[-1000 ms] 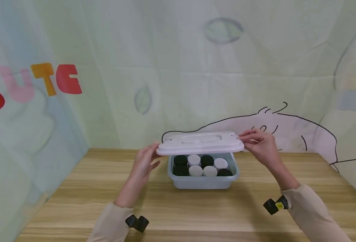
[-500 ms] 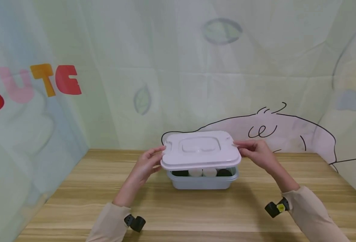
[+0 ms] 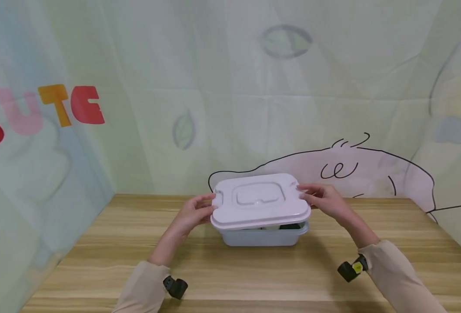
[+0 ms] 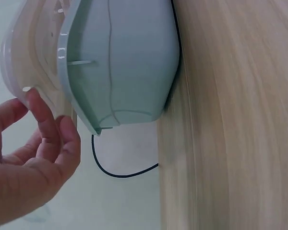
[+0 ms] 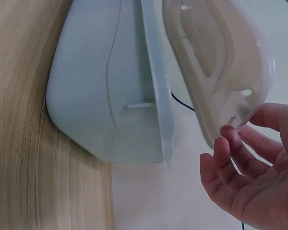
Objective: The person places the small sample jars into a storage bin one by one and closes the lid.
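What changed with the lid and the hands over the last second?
The white lid came down from well above the grey box until it sits just over the rim, tilted, with a gap left at the front right. It now hides nearly all the black and white caps inside. The left hand and right hand kept holding the lid's ends and sank with it. The box stayed put on the wooden table.

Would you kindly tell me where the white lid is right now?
In the head view the white lid sits mid-table, tilted just over the grey box, held at its ends between the left hand and right hand.

Wooden table [image 3: 97, 256] before a cartoon-printed backdrop [image 3: 136, 87]
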`<state>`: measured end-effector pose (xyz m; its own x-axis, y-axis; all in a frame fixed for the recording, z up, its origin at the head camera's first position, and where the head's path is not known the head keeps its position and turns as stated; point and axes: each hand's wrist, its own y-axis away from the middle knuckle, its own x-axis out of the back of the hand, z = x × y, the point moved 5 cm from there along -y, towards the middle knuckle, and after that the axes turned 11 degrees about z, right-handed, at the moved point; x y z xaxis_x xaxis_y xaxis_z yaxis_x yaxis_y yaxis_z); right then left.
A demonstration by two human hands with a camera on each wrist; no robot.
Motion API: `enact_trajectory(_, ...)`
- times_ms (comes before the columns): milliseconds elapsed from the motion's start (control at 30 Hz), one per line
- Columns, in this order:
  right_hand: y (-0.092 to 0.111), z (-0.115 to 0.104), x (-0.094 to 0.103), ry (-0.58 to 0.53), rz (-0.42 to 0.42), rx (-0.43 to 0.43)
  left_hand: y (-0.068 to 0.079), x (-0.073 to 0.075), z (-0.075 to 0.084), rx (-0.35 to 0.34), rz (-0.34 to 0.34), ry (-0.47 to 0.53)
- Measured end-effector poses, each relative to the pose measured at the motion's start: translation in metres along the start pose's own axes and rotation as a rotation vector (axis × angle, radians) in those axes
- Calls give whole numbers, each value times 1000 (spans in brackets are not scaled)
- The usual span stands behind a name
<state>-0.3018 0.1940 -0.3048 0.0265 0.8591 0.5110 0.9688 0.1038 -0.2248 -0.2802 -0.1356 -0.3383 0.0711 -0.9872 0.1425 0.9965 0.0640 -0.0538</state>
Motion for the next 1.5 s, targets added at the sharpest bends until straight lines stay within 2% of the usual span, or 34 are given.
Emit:
enact_trajectory(333, -6, 0, -7, 25, 18, 36, -6, -3, -3, -116, 54, -145)
enact_trajectory(567, -9, 1, -12, 68, 21, 54, -9, -3, -5, -144, 78, -243)
enact_trajectory(967, -8, 4, -15, 114, -1, 60, -6, -7, -5, -217, 68, -345)
enact_trajectory(1333, -9, 14, -17, 107, -29, 64, -8, -11, 1, -215, 52, -427)
enact_trajectory(1500, -8, 20, -17, 67, -60, 15, -10, -14, 5, -210, 39, -484)
